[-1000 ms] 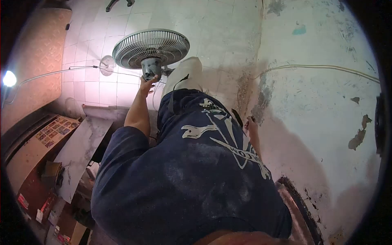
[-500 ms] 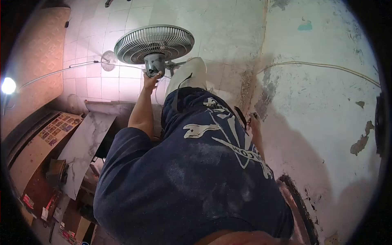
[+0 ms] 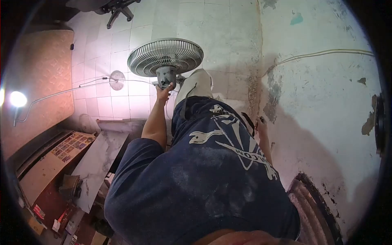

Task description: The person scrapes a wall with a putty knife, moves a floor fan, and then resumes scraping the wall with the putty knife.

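A grey pedestal fan [image 3: 165, 56] stands on the white tiled floor, seen from above. My left hand [image 3: 164, 93] reaches out past my dark blue sweatshirt and grips the fan's motor housing [image 3: 166, 76] just behind the grille. My right hand [image 3: 261, 125] is close to the peeling wall [image 3: 326, 114], fingers closed on a small dark object that I cannot identify. A black strap-like piece [image 3: 248, 121] lies just left of that hand.
A cable [image 3: 326, 53] runs along the wall. A bright lamp [image 3: 18, 99] glows at the left. A marble-patterned slab [image 3: 98, 163] and a printed board [image 3: 57, 157] lean at lower left among clutter. A chair base [image 3: 118, 10] is at the top.
The view has shifted, so the fan and both hands sit lower and further right in the picture. My left hand stays on the fan's motor housing and my right hand stays by the wall.
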Demonstrator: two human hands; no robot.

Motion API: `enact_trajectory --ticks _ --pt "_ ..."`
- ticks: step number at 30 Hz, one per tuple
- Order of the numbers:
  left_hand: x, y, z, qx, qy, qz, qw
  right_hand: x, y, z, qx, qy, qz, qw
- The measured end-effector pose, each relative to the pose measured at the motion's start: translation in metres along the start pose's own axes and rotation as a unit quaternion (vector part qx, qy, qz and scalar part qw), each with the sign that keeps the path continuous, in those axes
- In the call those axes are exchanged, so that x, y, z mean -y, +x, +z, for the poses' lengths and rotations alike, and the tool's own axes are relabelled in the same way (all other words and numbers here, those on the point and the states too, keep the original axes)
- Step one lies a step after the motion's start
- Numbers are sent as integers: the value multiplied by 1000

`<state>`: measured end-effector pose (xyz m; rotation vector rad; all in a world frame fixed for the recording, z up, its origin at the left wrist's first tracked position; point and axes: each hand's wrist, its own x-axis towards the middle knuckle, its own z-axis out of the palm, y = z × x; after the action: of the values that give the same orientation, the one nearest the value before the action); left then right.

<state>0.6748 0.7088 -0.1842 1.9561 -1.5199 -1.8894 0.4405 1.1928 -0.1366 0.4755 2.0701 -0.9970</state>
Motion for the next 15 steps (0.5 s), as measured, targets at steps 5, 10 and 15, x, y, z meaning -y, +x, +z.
enact_trajectory --ticks 5,10,15 --pt "-1 -1 3 47 11 -14 999 7 -31 12 -54 -62 -10 997" --pt "-15 -18 15 -12 -12 25 1000 -16 -25 7 -14 34 36 999" --pt "-2 0 21 -3 -11 16 1000 -26 9 7 -24 -3 23 999"
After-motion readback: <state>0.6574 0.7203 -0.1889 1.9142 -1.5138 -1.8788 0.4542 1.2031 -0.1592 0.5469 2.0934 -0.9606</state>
